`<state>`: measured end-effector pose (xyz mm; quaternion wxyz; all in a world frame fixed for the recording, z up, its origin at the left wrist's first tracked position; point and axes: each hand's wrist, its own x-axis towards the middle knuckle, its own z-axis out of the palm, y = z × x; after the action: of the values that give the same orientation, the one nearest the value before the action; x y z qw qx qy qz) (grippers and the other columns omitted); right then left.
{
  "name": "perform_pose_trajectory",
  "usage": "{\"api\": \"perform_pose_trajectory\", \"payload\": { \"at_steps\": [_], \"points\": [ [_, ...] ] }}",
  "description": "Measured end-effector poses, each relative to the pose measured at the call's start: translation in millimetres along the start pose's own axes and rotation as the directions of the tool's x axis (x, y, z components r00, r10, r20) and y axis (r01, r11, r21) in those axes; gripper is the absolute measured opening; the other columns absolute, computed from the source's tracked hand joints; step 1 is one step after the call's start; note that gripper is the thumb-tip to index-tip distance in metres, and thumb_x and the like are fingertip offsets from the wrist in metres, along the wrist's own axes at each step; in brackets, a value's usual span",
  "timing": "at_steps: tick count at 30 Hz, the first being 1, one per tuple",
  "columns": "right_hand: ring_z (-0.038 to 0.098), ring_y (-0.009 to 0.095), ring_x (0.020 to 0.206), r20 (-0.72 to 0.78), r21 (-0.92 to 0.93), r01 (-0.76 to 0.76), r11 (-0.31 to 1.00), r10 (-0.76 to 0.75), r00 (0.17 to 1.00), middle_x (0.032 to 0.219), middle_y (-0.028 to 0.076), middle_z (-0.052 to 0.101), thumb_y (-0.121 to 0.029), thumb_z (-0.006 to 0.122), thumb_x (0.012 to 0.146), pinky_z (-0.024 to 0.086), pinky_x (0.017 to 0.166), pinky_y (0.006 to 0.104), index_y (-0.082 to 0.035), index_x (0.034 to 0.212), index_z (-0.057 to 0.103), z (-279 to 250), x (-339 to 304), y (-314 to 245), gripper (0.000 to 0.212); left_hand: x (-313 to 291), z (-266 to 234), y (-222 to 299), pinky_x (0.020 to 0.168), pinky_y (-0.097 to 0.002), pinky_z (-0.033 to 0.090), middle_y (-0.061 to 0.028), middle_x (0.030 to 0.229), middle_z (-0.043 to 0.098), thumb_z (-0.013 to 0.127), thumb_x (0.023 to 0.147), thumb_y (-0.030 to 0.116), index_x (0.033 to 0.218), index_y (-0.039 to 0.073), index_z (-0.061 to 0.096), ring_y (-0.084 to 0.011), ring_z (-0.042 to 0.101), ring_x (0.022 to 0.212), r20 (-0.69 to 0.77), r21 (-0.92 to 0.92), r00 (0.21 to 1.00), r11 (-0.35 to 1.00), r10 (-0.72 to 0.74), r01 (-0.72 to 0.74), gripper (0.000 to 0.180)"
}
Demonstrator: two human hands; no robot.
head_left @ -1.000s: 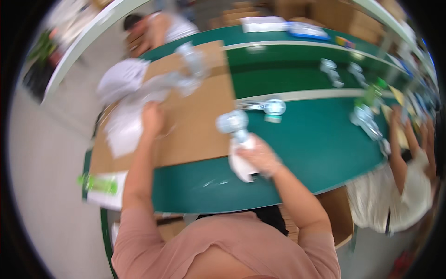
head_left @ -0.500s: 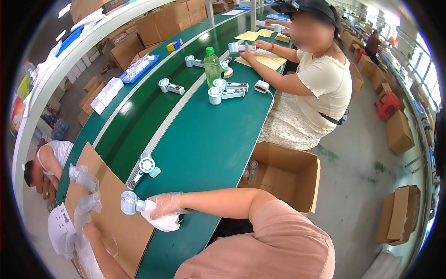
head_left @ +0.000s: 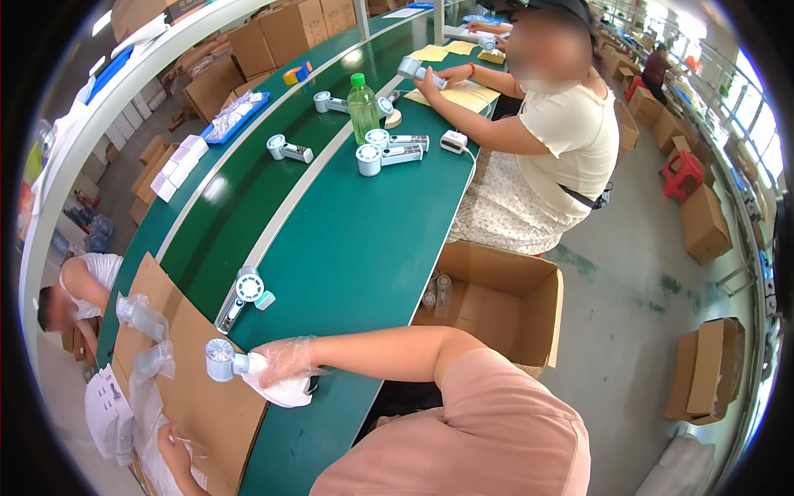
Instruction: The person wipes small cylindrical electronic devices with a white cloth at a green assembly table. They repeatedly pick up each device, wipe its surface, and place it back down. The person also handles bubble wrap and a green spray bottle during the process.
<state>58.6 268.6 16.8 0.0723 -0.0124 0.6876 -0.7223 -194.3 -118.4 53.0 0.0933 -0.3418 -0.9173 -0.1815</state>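
A light-blue handheld fan (head_left: pixel 222 360) is held by its handle in my right hand (head_left: pixel 285 362), which wears a clear plastic glove. White cloth (head_left: pixel 281 392) is bunched between the fingers and the handle, and the fan's round head points left. My left hand (head_left: pixel 172 446) is low at the left, over clear plastic bags (head_left: pixel 147 413); its fingers are too small and partly hidden to read. Another handheld fan (head_left: pixel 249 286) lies just beyond my right hand, beside a small pale-green block (head_left: pixel 265 300).
A cardboard sheet (head_left: pixel 215 397) covers the table's left part, with clear plastic sleeves (head_left: pixel 141 316) on it. Several fans (head_left: pixel 389 153) and a green-capped bottle (head_left: pixel 361 112) stand farther off. A co-worker (head_left: pixel 546 124) sits at right, holding a fan. An open carton (head_left: pixel 513 306) is beside me.
My left hand has drawn back toward the lower edge, away from the upper plastic sleeve. My right hand keeps its grip on the fan and cloth. The co-worker's fan has tilted.
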Motion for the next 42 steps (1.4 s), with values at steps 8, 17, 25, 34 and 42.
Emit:
{"api": "perform_pose_trajectory", "payload": {
  "at_steps": [8, 17, 25, 34, 42],
  "points": [
    [0.063, 0.020, 0.089, -0.004, -0.039, -0.009, 0.999, 0.009, 1.000, 0.096, 0.008, 0.062, -0.015, 0.067, 0.075, 0.051, 0.081, 0.0335, -0.006, 0.114, 0.053, 1.8, -5.7, -5.1, 0.042, -74.0, -3.8, 75.5, 0.073, -0.0392, 0.046, -0.0186, 0.081, 0.057, 0.064, 0.073, 0.005, 0.077, -0.004, 0.055, -0.0363, 0.058, 0.080, 0.339, 0.036, 0.935, 0.992, 0.106, -0.125, 0.013],
    [0.061, 0.019, 0.093, 0.030, 0.044, -0.006, 0.999, 0.005, 1.000, 0.099, 0.007, 0.061, -0.015, 0.067, 0.075, 0.049, 0.084, 0.0319, -0.006, 0.114, 0.053, 2.7, -9.4, -7.2, 0.042, -101.8, -17.4, 72.6, 0.075, -0.0382, 0.050, -0.0206, 0.097, 0.061, 0.069, 0.072, 0.005, 0.100, -0.003, 0.061, -0.0335, 0.061, 0.088, 0.482, 0.118, 0.868, 0.990, -0.123, 0.075, 0.031],
    [0.061, 0.020, 0.093, 0.007, 0.005, -0.030, 1.000, 0.030, 1.000, 0.099, 0.007, 0.061, -0.016, 0.067, 0.075, 0.050, 0.084, 0.0334, -0.007, 0.114, 0.053, 2.4, -10.3, -8.7, 0.043, -154.5, -28.1, 4.9, 0.078, -0.0295, 0.048, -0.0138, 0.104, 0.061, 0.066, 0.082, 0.015, 0.116, -0.001, 0.058, -0.0207, 0.059, 0.092, 0.575, 0.000, 0.760, 0.929, -0.303, 0.371, 0.039],
    [0.061, 0.021, 0.093, 0.005, -0.060, 0.023, 0.998, -0.023, 1.000, 0.099, 0.008, 0.061, -0.017, 0.068, 0.075, 0.050, 0.084, 0.0336, -0.007, 0.115, 0.053, 3.0, -1.0, 1.6, 0.044, -183.9, -66.5, -61.4, 0.081, -0.0291, 0.044, -0.0081, 0.111, 0.056, 0.055, 0.094, 0.029, 0.132, 0.002, 0.050, -0.0174, 0.050, 0.094, 0.605, -0.182, 0.599, 0.642, -0.525, 0.745, 0.048],
    [0.062, 0.019, 0.092, 0.009, 0.057, 0.010, 0.998, -0.010, 1.000, 0.099, 0.008, 0.061, -0.015, 0.068, 0.075, 0.051, 0.082, 0.0327, -0.007, 0.116, 0.052, 7.1, -11.2, -9.0, 0.045, -206.9, -37.3, -188.4, 0.086, -0.0315, 0.044, -0.0133, 0.121, 0.054, 0.058, 0.092, 0.031, 0.131, -0.002, 0.046, -0.0219, 0.052, 0.102, -0.016, -0.645, 0.699, 0.542, -0.715, 0.539, 0.052]
  ]
}}
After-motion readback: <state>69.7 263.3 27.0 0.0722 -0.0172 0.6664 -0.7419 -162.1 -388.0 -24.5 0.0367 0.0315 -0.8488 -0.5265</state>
